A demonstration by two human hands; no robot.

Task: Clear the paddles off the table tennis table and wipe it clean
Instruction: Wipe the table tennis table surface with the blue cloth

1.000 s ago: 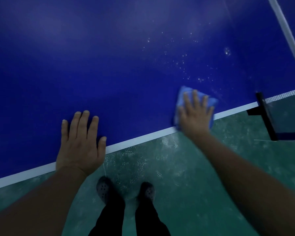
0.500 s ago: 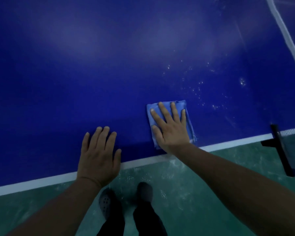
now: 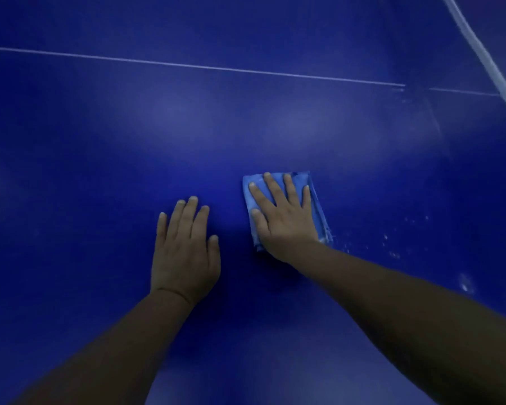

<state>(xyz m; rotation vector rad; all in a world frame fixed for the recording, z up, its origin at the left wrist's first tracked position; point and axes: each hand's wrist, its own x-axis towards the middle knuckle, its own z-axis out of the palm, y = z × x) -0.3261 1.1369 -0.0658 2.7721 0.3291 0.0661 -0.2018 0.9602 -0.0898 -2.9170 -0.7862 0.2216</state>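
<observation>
Both hands have slid farther onto the table [image 3: 100,141]; right hand [image 3: 284,226] fingers flat on cloth [image 3: 316,206], left hand [image 3: 184,255] flat.

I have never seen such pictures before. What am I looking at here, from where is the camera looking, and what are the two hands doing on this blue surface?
There is no machine here: a person wears a camera on the head, so you look down along their own arms. The blue surface is a table tennis table, with a thin white line across it. The left hand lies flat on the bare table, holding nothing. The right hand presses a folded blue cloth flat against the table with straight fingers; there is no curled grip. Small pale droplets or specks lie to the right of the cloth. No paddles are in view.
</observation>
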